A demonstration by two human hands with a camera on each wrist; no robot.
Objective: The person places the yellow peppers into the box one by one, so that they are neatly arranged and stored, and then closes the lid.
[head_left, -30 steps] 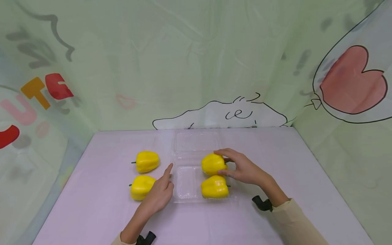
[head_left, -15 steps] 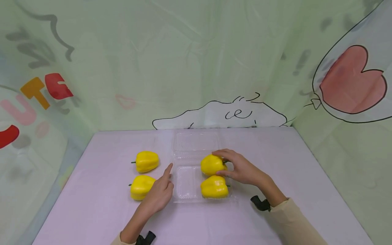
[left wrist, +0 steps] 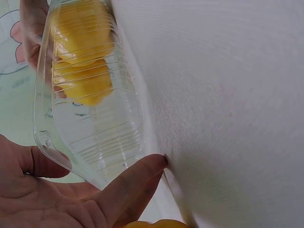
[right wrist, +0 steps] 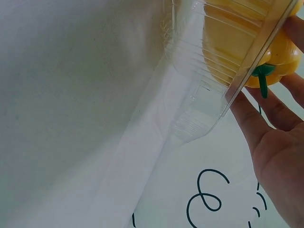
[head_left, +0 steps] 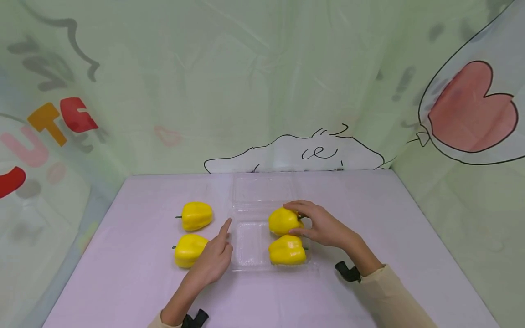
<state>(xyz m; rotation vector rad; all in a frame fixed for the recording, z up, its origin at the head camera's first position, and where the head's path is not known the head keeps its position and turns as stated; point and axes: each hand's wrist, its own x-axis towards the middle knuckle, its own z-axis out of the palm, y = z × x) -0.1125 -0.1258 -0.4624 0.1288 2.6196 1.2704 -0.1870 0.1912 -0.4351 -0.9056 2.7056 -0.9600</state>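
My right hand (head_left: pixel 328 225) grips a yellow bell pepper (head_left: pixel 283 221) in the back right part of a clear plastic clamshell container (head_left: pixel 249 246). Its fingers curve over the far side and the thumb lies on the near side, around the green stem (right wrist: pixel 263 78). In front of it, a second yellow bell pepper (head_left: pixel 287 251) sits in the container. My left hand (head_left: pixel 215 257) is at the container's left side, index finger (left wrist: pixel 137 178) straight along the base and thumb (left wrist: pixel 45 162) at the rim. The left half of the container holds nothing.
The container's lid (head_left: pixel 264 189) lies open toward the back of the table. Two more yellow bell peppers, one farther back (head_left: pixel 197 216) and one nearer (head_left: pixel 189 251), lie left of the container. The nearer one is partly hidden by my left hand. A printed curtain (head_left: pixel 262 91) surrounds the table.
Over the last second my right hand has shifted slightly left and down with the back pepper, which settles closer to the front one. My left hand stays in place.
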